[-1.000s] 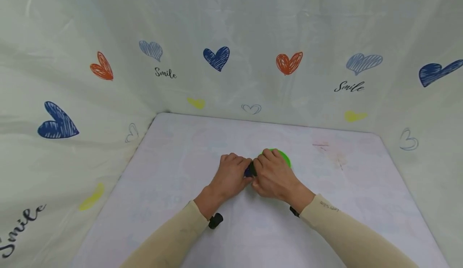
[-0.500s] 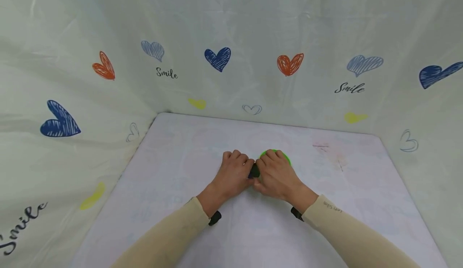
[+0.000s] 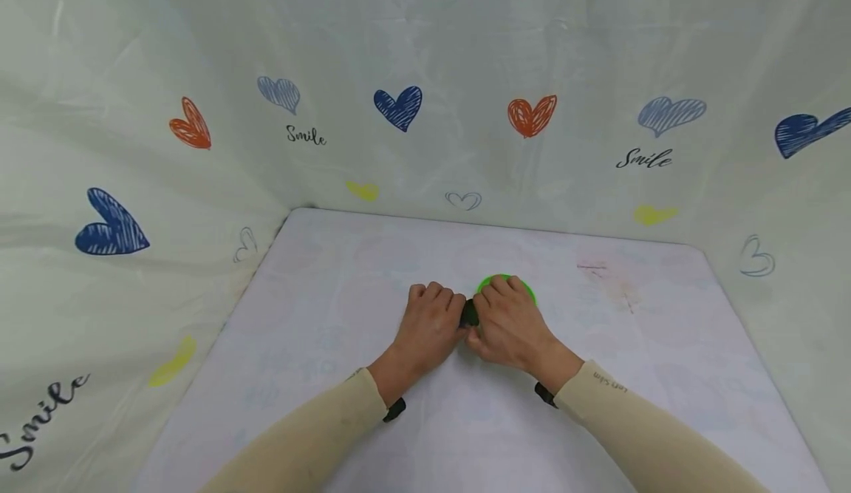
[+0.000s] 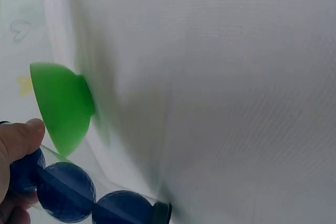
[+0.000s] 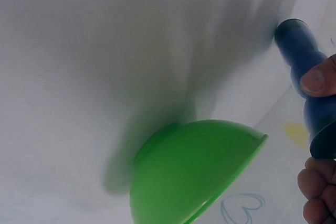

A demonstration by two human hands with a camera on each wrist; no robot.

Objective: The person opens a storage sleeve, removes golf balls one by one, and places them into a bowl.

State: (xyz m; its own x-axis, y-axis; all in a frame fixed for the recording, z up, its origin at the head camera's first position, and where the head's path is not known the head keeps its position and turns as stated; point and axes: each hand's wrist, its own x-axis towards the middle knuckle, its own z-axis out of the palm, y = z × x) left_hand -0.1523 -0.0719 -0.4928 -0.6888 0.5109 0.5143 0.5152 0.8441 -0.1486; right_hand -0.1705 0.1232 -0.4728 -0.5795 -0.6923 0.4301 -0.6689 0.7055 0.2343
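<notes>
A clear tube [image 4: 68,192] packed with dark blue balls slants under the hands, with a dark cap at its lower end in the left wrist view. My left hand [image 3: 431,327] grips the tube from above, thumb on one side and fingers on the other. The fingers of my right hand [image 3: 512,327] curl at the upper end, by the dark lid [image 3: 469,313], which shows between the two hands. Behind my right hand is a bright green bowl [image 5: 189,166], upright on the table. Most of the tube is hidden by the hands in the head view.
A white-covered table [image 3: 319,271] spreads under the forearms. Pale sheeting [image 3: 452,27] with printed hearts and "Smile" lettering rises at the back and both sides. A faint reddish mark [image 3: 608,279] lies right of the bowl.
The dark lid shows more between the hands than a second ago, and the left hand has shifted slightly to the right. The bowl stays where it was.
</notes>
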